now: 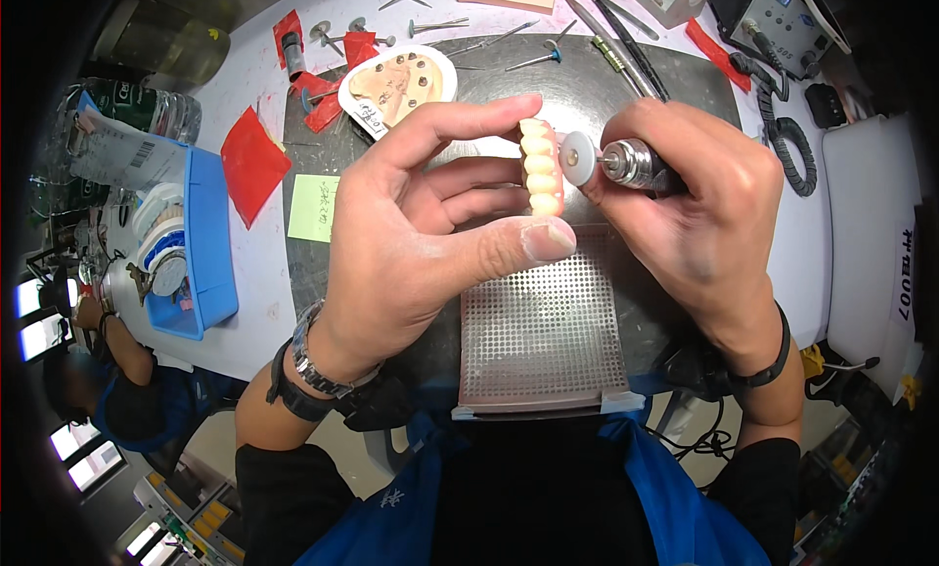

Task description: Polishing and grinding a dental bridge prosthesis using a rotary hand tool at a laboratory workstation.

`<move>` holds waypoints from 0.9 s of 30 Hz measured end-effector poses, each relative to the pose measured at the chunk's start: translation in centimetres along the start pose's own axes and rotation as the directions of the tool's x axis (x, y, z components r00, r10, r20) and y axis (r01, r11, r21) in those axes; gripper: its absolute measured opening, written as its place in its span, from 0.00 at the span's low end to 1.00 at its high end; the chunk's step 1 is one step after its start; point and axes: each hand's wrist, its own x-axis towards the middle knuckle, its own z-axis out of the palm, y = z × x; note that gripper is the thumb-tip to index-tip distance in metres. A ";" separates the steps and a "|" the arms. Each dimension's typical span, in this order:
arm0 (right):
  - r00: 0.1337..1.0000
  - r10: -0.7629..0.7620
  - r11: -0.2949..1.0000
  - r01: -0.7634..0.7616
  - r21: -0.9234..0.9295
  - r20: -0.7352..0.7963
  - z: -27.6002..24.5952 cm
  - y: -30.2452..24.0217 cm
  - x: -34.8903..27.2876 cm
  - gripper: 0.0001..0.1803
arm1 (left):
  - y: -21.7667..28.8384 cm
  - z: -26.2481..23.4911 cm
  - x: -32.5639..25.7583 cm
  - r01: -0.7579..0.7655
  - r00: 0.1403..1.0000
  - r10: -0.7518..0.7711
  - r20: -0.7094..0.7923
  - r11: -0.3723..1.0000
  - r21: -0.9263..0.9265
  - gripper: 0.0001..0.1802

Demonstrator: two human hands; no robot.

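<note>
My left hand [421, 204] grips a denture [541, 170] with pale yellow teeth and a pink gum edge, thumb at its lower end and a finger at its upper end. In my right hand [699, 189] is a rotary handpiece [636, 165], which carries a thin white disc [578, 158]. The disc stands right beside the pink side of the denture; whether the two touch I cannot tell. Behind my left fingers lies a dental model [399, 82] with several dark holes in its tan surface. Below both hands is a perforated metal grille [543, 321].
A blue bin [210, 243] with dental models stands left, near a red sheet [254, 165] and a yellow-green note [311, 209]. Several rotary burs [440, 25] and long tools [621, 47] lie at the back. A control box [782, 23] with a coiled cord [797, 155] is at right. Another person [127, 390] sits far left.
</note>
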 end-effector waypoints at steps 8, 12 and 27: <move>0.995 0.018 1.000 -0.017 0.017 -0.101 -0.2 -0.3 0.3 0.15 | 0.1 0.3 0.0 -0.077 0.996 0.079 0.041 0.996 -0.042 0.44; 0.995 0.005 1.000 -0.002 0.027 -0.098 -0.1 0.0 0.2 0.14 | -0.5 0.2 0.1 -0.180 0.980 0.181 0.078 0.984 -0.020 0.44; 0.997 -0.007 1.000 0.008 0.018 -0.071 -0.2 0.0 0.1 0.11 | -1.3 -0.5 0.2 -0.295 0.951 0.281 0.128 0.950 0.102 0.44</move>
